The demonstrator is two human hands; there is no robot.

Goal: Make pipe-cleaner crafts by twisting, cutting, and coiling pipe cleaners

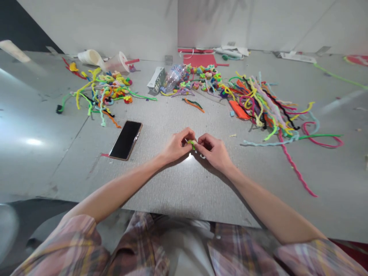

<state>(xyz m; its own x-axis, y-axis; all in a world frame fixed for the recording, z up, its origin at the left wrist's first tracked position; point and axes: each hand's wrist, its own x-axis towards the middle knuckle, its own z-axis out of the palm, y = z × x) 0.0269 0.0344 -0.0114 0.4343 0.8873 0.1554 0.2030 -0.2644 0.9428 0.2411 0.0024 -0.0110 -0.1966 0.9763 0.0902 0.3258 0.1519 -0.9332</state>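
Between my two hands is a small piece of green and pale pipe cleaner [191,143], just above the table. My left hand [179,145] pinches it from the left, thumb and fingers closed. From the other side my right hand [213,150] pinches the same piece, its fingers bent over it. Fingertips hide part of the piece, so its full shape does not show. Beyond the hands, an orange and a dark green pipe cleaner [194,105] lie side by side on the table.
A phone [125,140] lies left of my hands. Loose pipe cleaners [267,103] are heaped at the right, twisted ones [112,90] at the left. At the back are a plastic bottle [173,78], a carton [156,79], a clear cup [116,63] and a red sheet [199,60].
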